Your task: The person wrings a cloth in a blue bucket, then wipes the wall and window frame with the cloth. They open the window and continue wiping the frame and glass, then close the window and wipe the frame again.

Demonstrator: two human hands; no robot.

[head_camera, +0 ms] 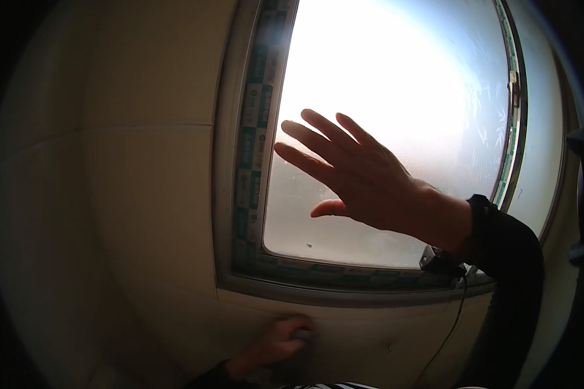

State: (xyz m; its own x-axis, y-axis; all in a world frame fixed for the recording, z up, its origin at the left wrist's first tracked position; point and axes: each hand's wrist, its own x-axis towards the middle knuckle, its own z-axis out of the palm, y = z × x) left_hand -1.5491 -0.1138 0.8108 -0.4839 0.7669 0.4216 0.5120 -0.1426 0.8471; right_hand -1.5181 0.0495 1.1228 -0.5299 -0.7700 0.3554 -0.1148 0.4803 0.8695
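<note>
My right hand (365,170) is raised with fingers spread over the frosted window pane (340,243), and nothing is held in it. Whether the fingertips touch the glass is not plain. A small dark device (435,262) with a cable sits at the underside of that wrist. Below the window, my left hand (282,340) is curled around a small greyish object (302,334), blurred and too dim to name. The hand is near the pale wall panel under the sill.
A metal window frame (224,194) bears strips of green and white printed protective film (249,146). Pale wall panels (151,194) with a horizontal seam stand at the left. A thin black cable (447,335) hangs at the lower right. A second pane (535,160) lies farther right.
</note>
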